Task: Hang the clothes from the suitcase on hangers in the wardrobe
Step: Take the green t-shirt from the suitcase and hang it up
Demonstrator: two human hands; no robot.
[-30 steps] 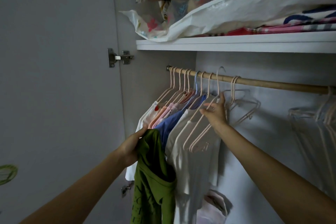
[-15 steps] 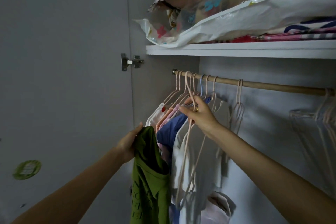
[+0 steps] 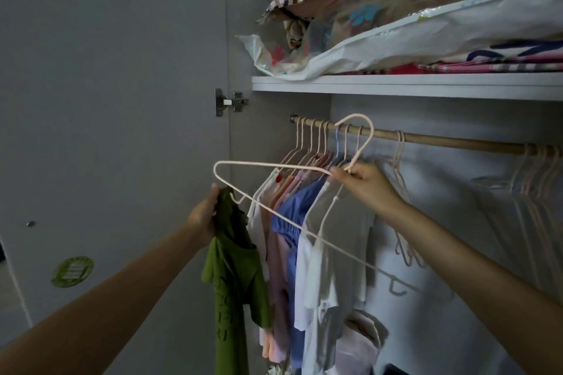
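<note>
freeing a hanger for the green shirt

head view: our right hand (image 3: pixel 364 181) pinches an empty pale pink hanger (image 3: pixel 274 210) at the neck just under its hook, fingers curled round the wire. the hook rises above that grip and lies across the wooden rail (image 3: pixel 441 140) in the picture; we cannot tell if it touches. the hanger's frame runs out to the left of the grip and down toward us. our left hand (image 3: pixel 204 216) grips the green shirt (image 3: pixel 234 277) at its top edge, thumb and fingers closed on the cloth, and the shirt hangs straight down below that grip. the hanger's left corner sits just above the left hand, close to the collar.

we judge the step to be getting the hanger into the shirt. to do it well we would keep the right grip firm at the neck so the frame cannot swing, find the neck opening with the left fingers, feed the near shoulder in first, then the far one. the small notch hook on the lower bar, just beside the left grip, may snag the cloth. a free stretch of rail lies to the right of the right grip, past the hung clothes (image 3: pixel 304 222).

writing: dark letters run down the shirt front below the left grip, too dim to read. a round green sticker (image 3: pixel 72 271) on the wardrobe door (image 3: pixel 106 100), left of the left arm, carries marks we cannot make out.
</note>
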